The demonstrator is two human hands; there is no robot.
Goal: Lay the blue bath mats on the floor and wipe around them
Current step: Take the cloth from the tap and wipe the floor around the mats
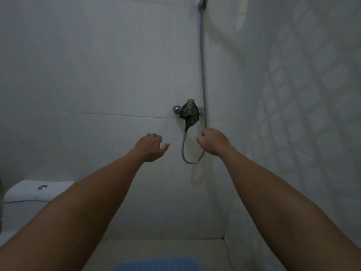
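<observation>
Blue bath mat (pixel 158 264) lies on the floor at bottom centre. Both hands reach up, loosely curled, holding nothing. A dark cloth (pixel 189 112) hangs lengthwise over the tap, just above the right hand (pixel 214 141), nearer than the left hand (pixel 151 146).

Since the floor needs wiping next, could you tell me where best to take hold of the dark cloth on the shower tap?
Pinch the dark cloth at its loose hanging tail, from below. It is draped over the tap, so lifting upward should free it.
</observation>
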